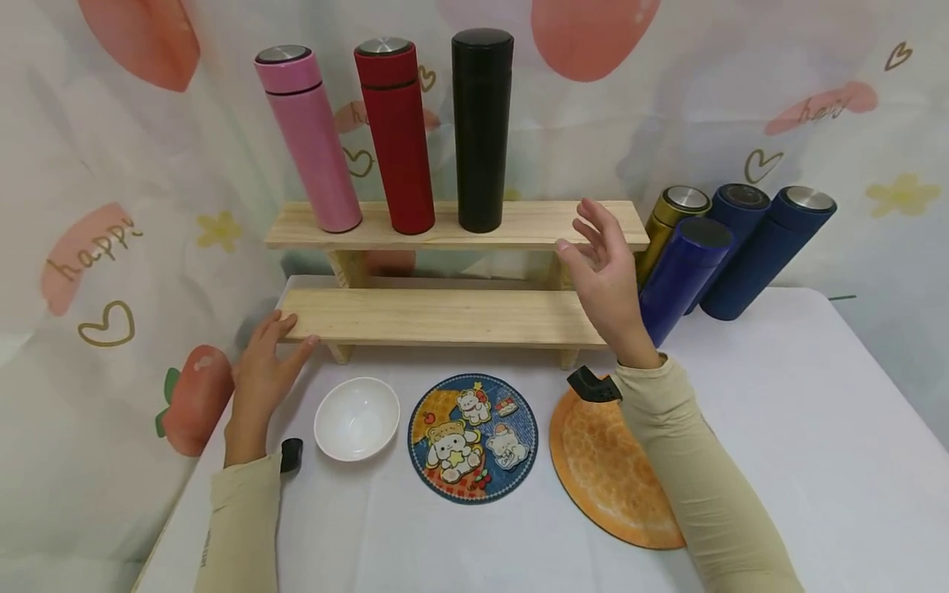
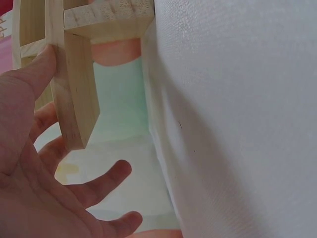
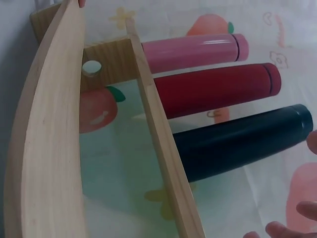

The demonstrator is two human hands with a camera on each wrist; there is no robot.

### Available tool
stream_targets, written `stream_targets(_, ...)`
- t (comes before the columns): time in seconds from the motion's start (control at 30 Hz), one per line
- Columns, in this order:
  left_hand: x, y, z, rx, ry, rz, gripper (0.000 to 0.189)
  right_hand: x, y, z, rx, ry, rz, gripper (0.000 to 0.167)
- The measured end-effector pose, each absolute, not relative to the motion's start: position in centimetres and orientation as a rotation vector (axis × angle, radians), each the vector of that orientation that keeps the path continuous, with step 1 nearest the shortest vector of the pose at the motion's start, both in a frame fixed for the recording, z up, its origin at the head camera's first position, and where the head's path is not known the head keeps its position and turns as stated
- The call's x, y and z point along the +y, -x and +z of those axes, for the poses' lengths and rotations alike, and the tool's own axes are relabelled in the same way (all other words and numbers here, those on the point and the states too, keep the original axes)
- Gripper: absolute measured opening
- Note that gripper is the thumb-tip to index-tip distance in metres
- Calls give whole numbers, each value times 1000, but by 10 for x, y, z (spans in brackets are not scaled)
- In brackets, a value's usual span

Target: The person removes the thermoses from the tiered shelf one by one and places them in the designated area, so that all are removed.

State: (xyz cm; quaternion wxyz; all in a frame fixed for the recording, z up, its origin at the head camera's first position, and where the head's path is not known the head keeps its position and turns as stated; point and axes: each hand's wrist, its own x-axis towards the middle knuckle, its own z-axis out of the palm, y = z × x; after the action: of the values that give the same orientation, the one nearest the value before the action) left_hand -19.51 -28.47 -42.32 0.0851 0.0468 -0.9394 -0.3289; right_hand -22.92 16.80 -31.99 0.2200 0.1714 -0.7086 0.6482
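Note:
A two-tier wooden shelf [image 1: 445, 317] stands on the table. My left hand [image 1: 265, 371] grips the left end of its lower board, thumb at the front edge, two fingers behind; the other fingers [image 2: 106, 186] stretch out past the end. On the upper board stand a pink thermos bottle [image 1: 315, 148], a red thermos bottle [image 1: 396, 140] and a black thermos bottle [image 1: 482, 132]. My right hand [image 1: 611, 288] is raised before the shelf's right end, fingers loosely bent, holding nothing. In the right wrist view its fingertips [image 3: 280, 230] show beyond the black bottle.
Right of the shelf stand a gold bottle [image 1: 660, 222], a bright blue bottle [image 1: 682, 276] and two navy bottles [image 1: 767, 251]. In front lie a white bowl [image 1: 357, 420], a round cartoon mat [image 1: 473, 441] and a bread-patterned round mat [image 1: 611, 469], partly under my right sleeve. A printed cloth [image 1: 741, 99] hangs behind.

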Motion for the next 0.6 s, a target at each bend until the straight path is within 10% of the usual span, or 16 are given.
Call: stream_targets(0.6, -285, 195, -423, -2799, -123, -987, 75, 119, 279, -285, -2163, -467, 1898, 91)
